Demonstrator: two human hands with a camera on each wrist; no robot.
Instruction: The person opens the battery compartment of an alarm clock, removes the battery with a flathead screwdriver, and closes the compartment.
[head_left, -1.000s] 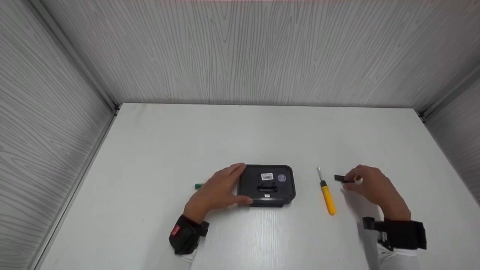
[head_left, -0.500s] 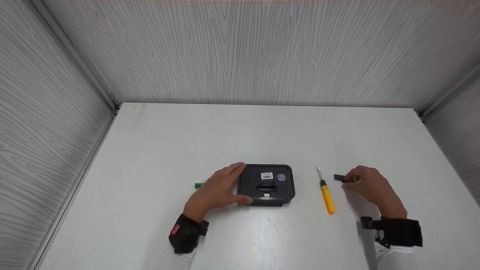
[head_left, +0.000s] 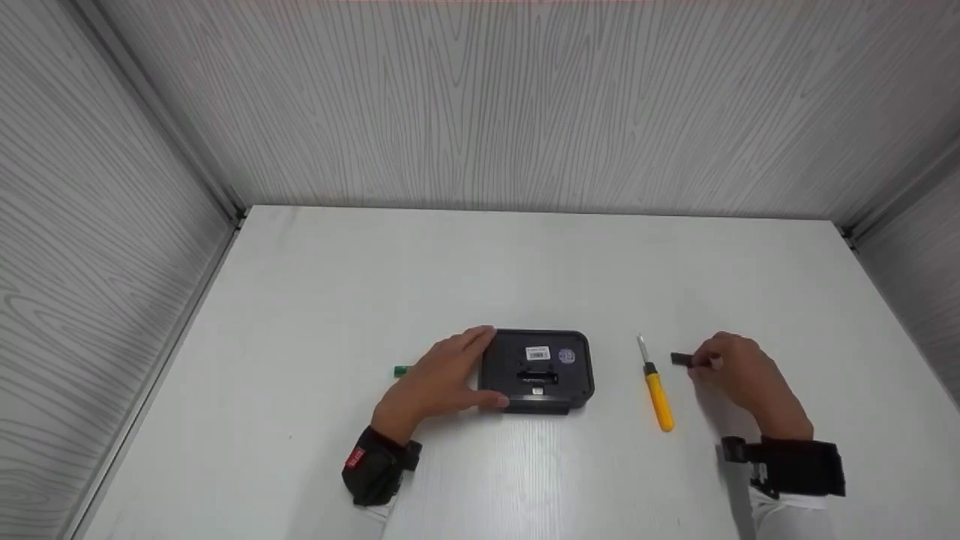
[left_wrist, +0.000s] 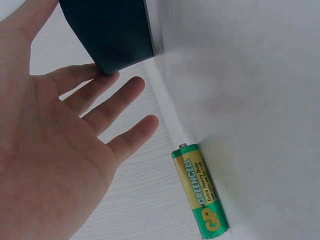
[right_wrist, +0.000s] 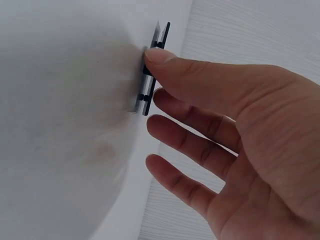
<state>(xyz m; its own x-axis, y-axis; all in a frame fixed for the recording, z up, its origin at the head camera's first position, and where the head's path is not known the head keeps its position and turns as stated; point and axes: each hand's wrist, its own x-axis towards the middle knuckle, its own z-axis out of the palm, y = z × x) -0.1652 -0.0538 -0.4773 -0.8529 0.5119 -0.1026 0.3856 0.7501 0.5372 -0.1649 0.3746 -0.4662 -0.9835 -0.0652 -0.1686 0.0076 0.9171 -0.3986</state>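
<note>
A black plastic device (head_left: 574, 381) lies with its back up in the head view, showing a label, a round sticker and a long battery slot. My left hand (head_left: 431, 384) spans its left side, thumb at the near corner and fingers at the far one. In the left wrist view fingertips touch its dark edge (left_wrist: 112, 37). Farther right, my right hand (head_left: 750, 382) pinches a small black battery cover (head_left: 681, 359) low over the table. The right wrist view shows the thin battery cover (right_wrist: 150, 90) with small tabs between thumb and index finger; the other fingers are loosely bent.
Between the device and my right hand lies a screwdriver (head_left: 658, 401) with a yellow handle, tip pointing away. A green GP battery (left_wrist: 200, 192) lies on the table beside my left hand, mostly hidden in the head view. Grey panels (head_left: 480, 105) enclose the white table (head_left: 480, 262).
The right hand's fingers shift slightly on the battery cover, and less of the cover shows. The left hand and the device stay in place.
</note>
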